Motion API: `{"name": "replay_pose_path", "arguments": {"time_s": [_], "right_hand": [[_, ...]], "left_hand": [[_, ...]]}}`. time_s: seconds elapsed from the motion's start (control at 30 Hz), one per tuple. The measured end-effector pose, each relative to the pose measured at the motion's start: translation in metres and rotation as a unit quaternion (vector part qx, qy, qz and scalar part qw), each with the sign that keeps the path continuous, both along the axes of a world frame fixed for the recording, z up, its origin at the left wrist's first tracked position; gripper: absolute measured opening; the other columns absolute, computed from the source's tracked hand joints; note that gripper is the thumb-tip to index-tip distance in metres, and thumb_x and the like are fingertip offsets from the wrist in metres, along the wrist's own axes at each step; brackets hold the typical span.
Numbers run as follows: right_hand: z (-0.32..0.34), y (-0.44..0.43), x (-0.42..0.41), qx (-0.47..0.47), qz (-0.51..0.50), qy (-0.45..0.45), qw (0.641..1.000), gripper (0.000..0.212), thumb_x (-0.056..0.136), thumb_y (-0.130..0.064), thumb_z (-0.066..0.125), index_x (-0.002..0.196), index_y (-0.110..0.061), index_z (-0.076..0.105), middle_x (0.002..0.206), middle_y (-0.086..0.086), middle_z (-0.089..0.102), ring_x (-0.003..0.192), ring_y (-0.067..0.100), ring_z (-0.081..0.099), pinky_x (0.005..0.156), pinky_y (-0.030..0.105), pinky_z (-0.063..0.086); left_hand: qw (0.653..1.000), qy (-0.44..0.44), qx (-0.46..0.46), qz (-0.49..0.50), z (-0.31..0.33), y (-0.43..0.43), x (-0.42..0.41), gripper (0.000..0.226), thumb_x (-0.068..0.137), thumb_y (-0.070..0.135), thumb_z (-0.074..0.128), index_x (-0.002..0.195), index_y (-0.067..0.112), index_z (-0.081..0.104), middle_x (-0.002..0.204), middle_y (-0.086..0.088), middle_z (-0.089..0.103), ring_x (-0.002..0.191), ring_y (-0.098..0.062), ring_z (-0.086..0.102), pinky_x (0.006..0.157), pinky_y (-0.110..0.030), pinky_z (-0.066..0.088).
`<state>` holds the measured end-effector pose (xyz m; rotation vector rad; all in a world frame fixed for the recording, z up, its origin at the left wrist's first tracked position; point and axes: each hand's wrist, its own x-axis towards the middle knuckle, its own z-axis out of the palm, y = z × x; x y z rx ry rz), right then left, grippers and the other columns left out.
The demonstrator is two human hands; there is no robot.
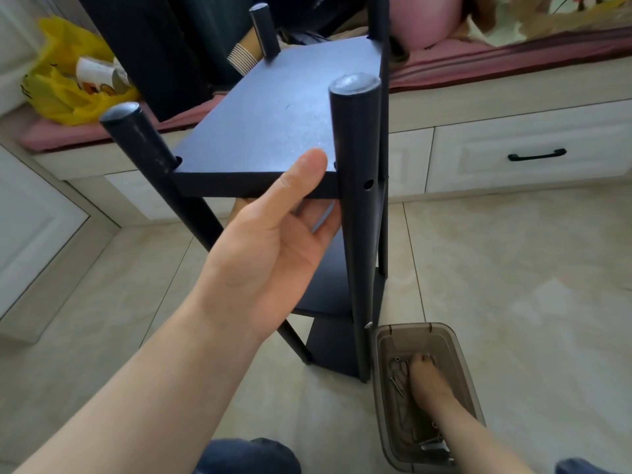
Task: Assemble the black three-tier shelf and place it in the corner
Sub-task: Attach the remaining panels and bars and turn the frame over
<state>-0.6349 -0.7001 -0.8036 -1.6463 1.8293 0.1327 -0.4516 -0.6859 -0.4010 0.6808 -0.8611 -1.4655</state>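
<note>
Head view: left hand [273, 248] grips shelf [266, 128]; right hand [427, 381], grasp unclear, among screws [396, 384] in bin [444, 331].

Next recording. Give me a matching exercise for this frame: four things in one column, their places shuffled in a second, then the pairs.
Column one
1. left hand
2. right hand
3. crumpled yellow plastic bag
4. curved black drawer handle

Column two
A. on the pink cushion, upper left
B. inside the translucent brown plastic box holding metal screws
C. on the cream drawer front, right
D. gripping the front edge of the black shelf's uppermost board

Pairs: 1-D, 2-B, 3-A, 4-C
</note>
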Motion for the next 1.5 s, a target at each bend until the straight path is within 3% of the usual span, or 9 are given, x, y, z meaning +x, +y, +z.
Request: {"name": "replay_pose_path", "arguments": {"time_s": [0.17, 0.33, 0.73, 0.87, 1.0, 1.07, 1.23, 1.37, 1.5], "right_hand": [[0.001, 0.002, 0.0, -0.02, 0.091, 0.007, 0.996, 0.044, 0.101, -0.018, 0.047, 0.144, -0.015, 0.036, 0.15, 0.013, 0.04, 0.125, 0.027, 0.055, 0.098, 0.035, 0.05], [-0.001, 0.004, 0.001, -0.01, 0.142, 0.018, 0.99, 0.038, 0.102, -0.018, 0.048, 0.139, -0.017, 0.048, 0.146, 0.009, 0.047, 0.128, 0.026, 0.052, 0.106, 0.037, 0.046], [0.035, 0.0, 0.008, 0.015, 0.17, 0.012, 0.985, 0.031, 0.101, -0.015, 0.047, 0.13, -0.015, 0.058, 0.135, 0.01, 0.059, 0.122, 0.024, 0.058, 0.103, 0.031, 0.045], [0.074, -0.006, 0.008, 0.018, 0.157, 0.023, 0.987, 0.025, 0.101, -0.019, 0.045, 0.116, -0.011, 0.064, 0.119, 0.01, 0.067, 0.106, 0.024, 0.064, 0.078, 0.026, 0.044], [0.136, -0.012, 0.014, 0.01, 0.225, 0.057, 0.973, 0.017, 0.098, -0.015, 0.049, 0.106, -0.014, 0.064, 0.111, 0.007, 0.061, 0.112, 0.024, 0.057, 0.087, 0.027, 0.042], [0.174, -0.011, 0.017, 0.003, 0.255, 0.07, 0.964, 0.023, 0.097, -0.018, 0.053, 0.115, -0.008, 0.064, 0.108, 0.012, 0.059, 0.104, 0.026, 0.058, 0.094, 0.033, 0.046], [0.275, -0.005, 0.014, -0.043, 0.33, 0.065, 0.941, 0.024, 0.095, -0.013, 0.054, 0.115, -0.009, 0.067, 0.114, 0.011, 0.066, 0.101, 0.03, 0.063, 0.086, 0.036, 0.052], [0.341, 0.005, -0.003, -0.111, 0.35, -0.012, 0.93, 0.017, 0.096, -0.011, 0.059, 0.109, -0.017, 0.069, 0.093, -0.003, 0.065, 0.079, 0.012, 0.062, 0.066, 0.018, 0.049], [0.38, 0.017, -0.017, -0.166, 0.309, -0.139, 0.926, 0.01, 0.091, -0.009, 0.068, 0.101, -0.012, 0.069, 0.091, -0.002, 0.073, 0.082, 0.007, 0.067, 0.074, 0.022, 0.055]], "left_hand": [[1.0, 0.002, 0.003, -0.001, 0.0, 0.0, 0.001, 0.017, 0.075, 0.02, 0.074, 0.089, 0.012, 0.068, 0.095, -0.005, 0.077, 0.098, -0.021, 0.074, 0.089, -0.034, 0.057], [1.0, 0.001, 0.0, 0.001, 0.0, 0.0, 0.002, 0.019, 0.075, 0.019, 0.074, 0.091, 0.012, 0.067, 0.097, -0.006, 0.076, 0.1, -0.022, 0.073, 0.09, -0.035, 0.057], [0.999, 0.013, 0.007, -0.04, 0.005, -0.001, 0.005, 0.009, 0.087, 0.016, 0.068, 0.087, 0.01, 0.075, 0.097, -0.006, 0.077, 0.096, -0.018, 0.074, 0.091, -0.032, 0.057], [0.999, 0.016, 0.012, -0.037, 0.008, 0.0, 0.003, 0.008, 0.083, 0.016, 0.069, 0.086, 0.012, 0.075, 0.095, -0.004, 0.077, 0.091, -0.016, 0.074, 0.087, -0.028, 0.057], [0.999, 0.027, 0.026, -0.024, 0.008, 0.001, 0.002, 0.009, 0.081, 0.015, 0.07, 0.089, 0.011, 0.071, 0.097, -0.005, 0.076, 0.092, -0.017, 0.073, 0.089, -0.029, 0.058], [0.999, 0.024, 0.03, -0.02, 0.008, 0.001, 0.002, 0.012, 0.081, 0.015, 0.07, 0.093, 0.012, 0.07, 0.097, -0.005, 0.076, 0.093, -0.017, 0.074, 0.086, -0.029, 0.058], [0.999, 0.029, 0.036, -0.01, 0.009, 0.002, 0.002, 0.032, 0.079, 0.016, 0.071, 0.111, 0.011, 0.067, 0.099, -0.005, 0.077, 0.093, -0.017, 0.075, 0.08, -0.028, 0.059], [0.999, 0.027, 0.037, -0.007, 0.01, 0.002, 0.0, 0.041, 0.079, 0.019, 0.071, 0.118, 0.008, 0.064, 0.102, -0.005, 0.076, 0.094, -0.017, 0.074, 0.082, -0.029, 0.058], [0.998, 0.036, 0.041, -0.005, 0.01, 0.001, -0.002, 0.049, 0.08, 0.02, 0.071, 0.125, 0.006, 0.062, 0.107, -0.008, 0.075, 0.094, -0.019, 0.074, 0.082, -0.028, 0.059]]}}
